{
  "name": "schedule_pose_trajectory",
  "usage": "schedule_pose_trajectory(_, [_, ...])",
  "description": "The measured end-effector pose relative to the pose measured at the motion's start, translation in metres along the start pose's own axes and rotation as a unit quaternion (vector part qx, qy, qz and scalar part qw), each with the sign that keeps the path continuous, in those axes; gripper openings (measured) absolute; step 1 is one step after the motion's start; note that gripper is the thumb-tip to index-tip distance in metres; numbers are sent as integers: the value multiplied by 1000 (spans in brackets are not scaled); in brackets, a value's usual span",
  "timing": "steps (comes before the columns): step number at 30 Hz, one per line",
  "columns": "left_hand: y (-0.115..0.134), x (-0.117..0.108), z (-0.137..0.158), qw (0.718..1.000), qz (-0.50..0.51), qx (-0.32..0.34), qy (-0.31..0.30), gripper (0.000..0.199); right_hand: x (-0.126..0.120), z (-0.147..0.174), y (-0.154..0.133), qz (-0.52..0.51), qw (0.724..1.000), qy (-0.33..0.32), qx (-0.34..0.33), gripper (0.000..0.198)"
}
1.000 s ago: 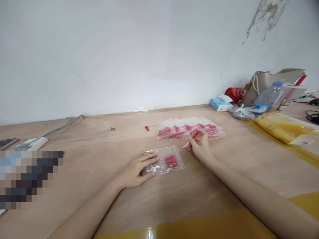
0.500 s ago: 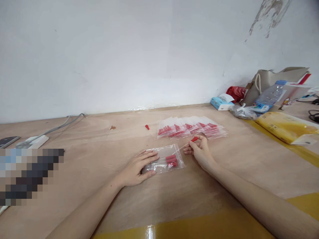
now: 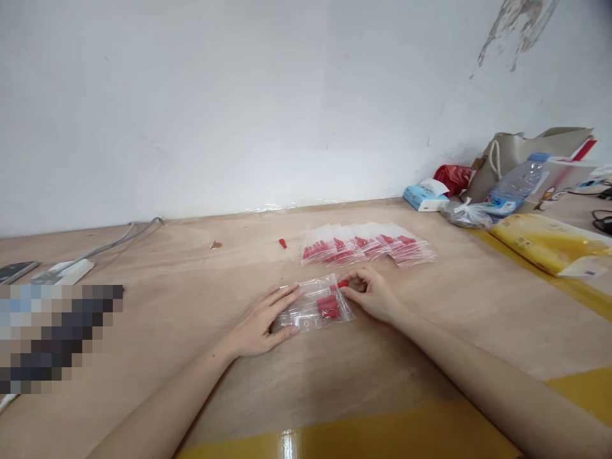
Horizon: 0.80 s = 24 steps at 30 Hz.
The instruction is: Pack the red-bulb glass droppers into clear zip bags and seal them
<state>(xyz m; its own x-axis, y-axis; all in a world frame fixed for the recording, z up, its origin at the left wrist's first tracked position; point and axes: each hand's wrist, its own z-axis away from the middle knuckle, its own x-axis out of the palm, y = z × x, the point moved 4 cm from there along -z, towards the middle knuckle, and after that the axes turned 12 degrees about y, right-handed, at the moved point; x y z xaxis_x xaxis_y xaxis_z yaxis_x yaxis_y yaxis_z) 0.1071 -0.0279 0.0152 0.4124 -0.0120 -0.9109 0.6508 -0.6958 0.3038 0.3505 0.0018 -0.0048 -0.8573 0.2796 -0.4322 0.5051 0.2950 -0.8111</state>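
A clear zip bag [image 3: 306, 309] lies on the wooden table, with several red-bulbed droppers [image 3: 327, 306] inside, their bulbs toward its right end. My left hand [image 3: 262, 324] rests on the bag's left end, fingers spread and pressing it to the table. At the bag's right, zip end, my right hand [image 3: 370, 293] pinches a dropper by its red bulb [image 3: 343, 284]. This dropper's clear stem points left into the bag's mouth, though its tip is hard to make out.
Behind my right hand lies a fanned row of filled zip bags [image 3: 363, 245]. One loose red bulb [image 3: 283, 243] sits to their left. A tissue pack [image 3: 425, 196], plastic bottle [image 3: 519, 185] and yellow packet [image 3: 549, 242] are at right; a power strip [image 3: 71, 271] is at left.
My right hand has moved left with the dropper, bringing it from just outside the bag to its open end, with the stem inside. My left hand has stayed in place.
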Motion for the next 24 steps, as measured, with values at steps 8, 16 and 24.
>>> schedule_pose_trajectory(8, [0,0,-1,1000,2,20,11,59,10,-1,-5,71,986,-53,-139,26])
schedule_pose_trajectory(16, [1,-1,0,1000,7,21,20,56,-2,-23,-18,84,992,9,-96,15])
schedule_pose_trajectory(24, [1,0,-1,998,24,47,31,53,79,-72,-68,55,996,-61,-41,12])
